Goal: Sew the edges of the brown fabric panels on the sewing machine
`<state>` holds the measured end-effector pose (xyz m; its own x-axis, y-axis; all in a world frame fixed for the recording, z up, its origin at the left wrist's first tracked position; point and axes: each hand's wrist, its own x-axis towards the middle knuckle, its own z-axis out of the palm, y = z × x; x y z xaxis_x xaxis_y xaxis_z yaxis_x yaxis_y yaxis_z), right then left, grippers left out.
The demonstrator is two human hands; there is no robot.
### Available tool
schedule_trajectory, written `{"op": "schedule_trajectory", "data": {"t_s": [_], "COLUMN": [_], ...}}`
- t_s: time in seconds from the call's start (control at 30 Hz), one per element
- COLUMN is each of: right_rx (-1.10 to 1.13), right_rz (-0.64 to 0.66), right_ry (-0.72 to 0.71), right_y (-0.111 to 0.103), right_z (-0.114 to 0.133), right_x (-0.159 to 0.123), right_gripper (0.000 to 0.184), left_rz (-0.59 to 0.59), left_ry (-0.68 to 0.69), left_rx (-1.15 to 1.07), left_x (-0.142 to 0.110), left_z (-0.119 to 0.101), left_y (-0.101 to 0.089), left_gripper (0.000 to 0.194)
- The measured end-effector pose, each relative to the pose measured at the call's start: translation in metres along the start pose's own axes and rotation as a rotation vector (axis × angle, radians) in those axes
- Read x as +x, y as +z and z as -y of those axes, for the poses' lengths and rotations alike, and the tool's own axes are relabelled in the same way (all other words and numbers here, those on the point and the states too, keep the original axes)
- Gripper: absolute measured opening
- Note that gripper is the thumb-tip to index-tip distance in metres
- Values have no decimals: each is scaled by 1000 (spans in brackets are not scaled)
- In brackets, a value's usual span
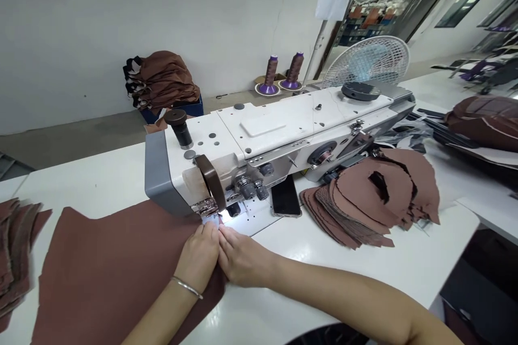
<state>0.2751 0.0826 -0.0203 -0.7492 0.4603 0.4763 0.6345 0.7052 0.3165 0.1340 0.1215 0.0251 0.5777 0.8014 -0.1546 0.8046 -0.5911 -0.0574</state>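
A large flat brown leather-like piece (pixel 113 264) lies on the table, its edge running under the needle area of a white sewing machine (pixel 275 129). Beneath the presser foot (pixel 206 206), a small whitish label (pixel 211 220) sits on that piece. My left hand (pixel 199 250), fingers bunched together, presses the label's near end from the left. Right beside it, nearly touching, my right hand (pixel 245 259) has its fingertips pinched at the brown piece's edge, just below the needle. My hands partly hide the label and that edge.
Cut brown pieces (pixel 364 194) are stacked at the right, beside a black phone (pixel 285 195). More brown pieces (pixel 16 253) lie far left. Behind the machine stand thread cones (pixel 271 73), a fan (pixel 366 62) and a blue crate (pixel 194 107) heaped with brown material.
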Motion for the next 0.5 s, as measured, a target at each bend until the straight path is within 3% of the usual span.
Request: {"op": "schedule_trajectory", "data": {"t_s": [0.3,0.5], "right_rx": [-54,-31], "right_rz": [-14,5], "right_ry": [9,57], "right_y": [-1,10], "right_z": [16,15], "right_x": [-2,5], "right_gripper": [30,34], "left_rz": [100,31], "left_ry": [-26,-16], "left_rx": [-147,-178], "left_x": [7,17], "left_z": [0,12], "left_y": [-3,7], "left_gripper": [30,34]}}
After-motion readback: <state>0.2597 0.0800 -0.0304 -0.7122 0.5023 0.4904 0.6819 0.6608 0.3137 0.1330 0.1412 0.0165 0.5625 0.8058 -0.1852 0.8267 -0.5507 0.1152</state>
